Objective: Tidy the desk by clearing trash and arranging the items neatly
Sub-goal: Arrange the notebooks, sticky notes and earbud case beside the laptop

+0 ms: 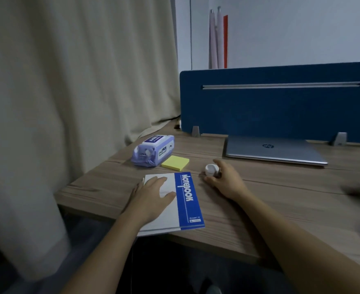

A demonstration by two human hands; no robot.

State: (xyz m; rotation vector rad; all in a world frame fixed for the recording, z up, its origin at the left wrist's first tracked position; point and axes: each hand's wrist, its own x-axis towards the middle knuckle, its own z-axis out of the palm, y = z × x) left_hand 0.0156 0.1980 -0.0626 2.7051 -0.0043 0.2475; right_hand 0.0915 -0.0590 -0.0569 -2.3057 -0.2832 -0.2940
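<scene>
Our left hand (153, 195) flat, fingers spread on notebook (187, 200) at desk (281, 209) edge, right hand (224, 180) curled round small white container (211, 169), sticky notes (175, 162) & wipes pack (153, 150) just beyond, laptop (272, 150) closed at back.

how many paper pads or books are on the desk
2. The notebook lies at the near edge under the left hand; the yellow sticky-note pad sits just behind it, beside the wipes pack. None other shows, though the desk's right side is blurred.
</scene>
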